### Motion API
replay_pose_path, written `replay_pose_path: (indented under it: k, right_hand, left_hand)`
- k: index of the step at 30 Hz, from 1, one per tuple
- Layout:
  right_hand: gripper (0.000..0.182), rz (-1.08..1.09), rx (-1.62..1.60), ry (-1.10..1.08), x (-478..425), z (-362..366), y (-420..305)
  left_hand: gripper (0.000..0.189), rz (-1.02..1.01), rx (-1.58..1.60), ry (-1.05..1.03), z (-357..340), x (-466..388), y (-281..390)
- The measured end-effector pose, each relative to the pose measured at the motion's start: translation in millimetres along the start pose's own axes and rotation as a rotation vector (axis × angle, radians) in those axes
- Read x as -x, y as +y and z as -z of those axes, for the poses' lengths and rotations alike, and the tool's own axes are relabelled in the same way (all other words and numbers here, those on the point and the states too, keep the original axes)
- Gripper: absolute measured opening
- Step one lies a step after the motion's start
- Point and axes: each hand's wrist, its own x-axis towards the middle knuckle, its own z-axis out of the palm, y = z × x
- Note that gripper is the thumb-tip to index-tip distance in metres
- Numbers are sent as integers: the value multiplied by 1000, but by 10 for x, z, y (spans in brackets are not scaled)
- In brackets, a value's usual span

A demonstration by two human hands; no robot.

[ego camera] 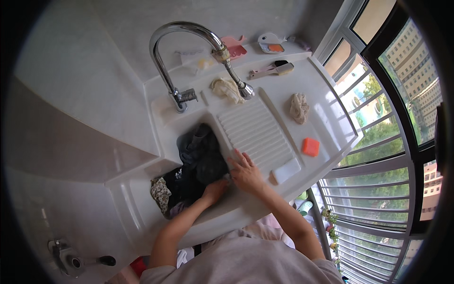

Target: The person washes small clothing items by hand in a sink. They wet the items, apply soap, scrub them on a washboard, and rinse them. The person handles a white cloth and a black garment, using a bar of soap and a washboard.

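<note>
My left hand (215,191) reaches into the sink basin (244,204), at the near right side of a heap of dark wet clothes (209,167). Its fingertips are partly hidden, so whether they grip cloth does not show. Spread over the raised edge between basin and ribbed washboard (257,133) is my right hand (245,172), fingers apart and holding nothing. A flower-patterned cloth (160,194) lies at the basin's left side. Part of a purplish cloth (179,209) shows by my left forearm.
A chrome faucet (184,26) arches over the sink, its spray head above the washboard. Around the board lie a white soap bar (286,171), an orange soap bar (310,147), a beige mesh cloth (299,108), a cream cloth (227,89) and scrubbing brushes (272,70). A barred window stands right.
</note>
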Motion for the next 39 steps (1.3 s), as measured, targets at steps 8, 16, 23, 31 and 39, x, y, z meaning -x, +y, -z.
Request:
replay_pose_path:
  k: [8,16,23,31,39]
  right_hand:
    - [18,40,69,13,11,-45,31]
    - [24,145,217,-118,-60,-182,-97]
    - [24,-132,-934,-436,-514,-378,-247]
    - [40,-128,-164,-947,-316,-1785,-297]
    - [39,-176,-11,-663,-399,-1866,-398]
  left_hand:
    - [20,-288,-321,-336,-108,-127,-45]
    - [26,300,780,-307,218,-230,-47]
    - [15,531,1329,62,1487,-143,206]
    - [29,307,136,-556,395,224,-152]
    - [25,222,-259,-566,42,278,-281]
